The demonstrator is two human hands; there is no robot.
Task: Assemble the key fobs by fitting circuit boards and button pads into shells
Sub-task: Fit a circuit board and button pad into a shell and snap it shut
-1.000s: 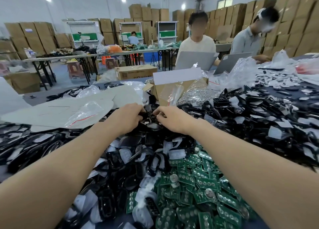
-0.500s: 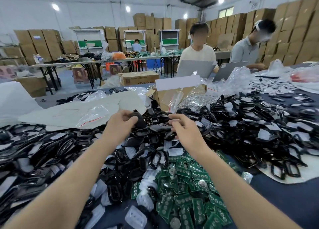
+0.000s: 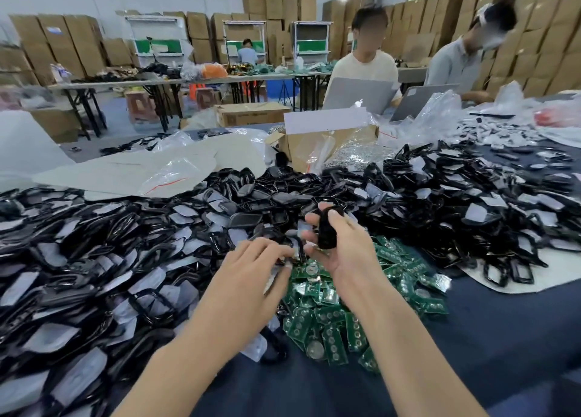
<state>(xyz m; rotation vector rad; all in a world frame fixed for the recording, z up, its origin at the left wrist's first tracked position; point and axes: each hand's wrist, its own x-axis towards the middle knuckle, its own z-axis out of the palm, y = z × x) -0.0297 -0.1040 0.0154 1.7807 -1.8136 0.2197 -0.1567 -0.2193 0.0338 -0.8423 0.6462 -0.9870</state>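
The right hand (image 3: 344,250) grips a black fob shell (image 3: 324,232), held upright between thumb and fingers just above the heap. The left hand (image 3: 251,267) lies palm down beside it, its fingertips (image 3: 284,254) bent into the seam where black parts meet the pile of green circuit boards (image 3: 330,317). The hand covers the spot, so I cannot tell whether the fingertips already pinch a piece.

The step in hand looks like fetching the insert for the held shell, most likely a board. The next move calls for lifting a single board clear of its overlapping neighbours and turning it to match the shell's cavity. The board then has to meet the right hand, which needs to present the shell's open side — its facing is not clear from here.

Around the hands spreads a heap of black shells (image 3: 110,250) with pale button pads (image 3: 52,336) mixed in. A cardboard box (image 3: 301,148) stands behind, and the dark blue worktop (image 3: 487,353) shows in front.
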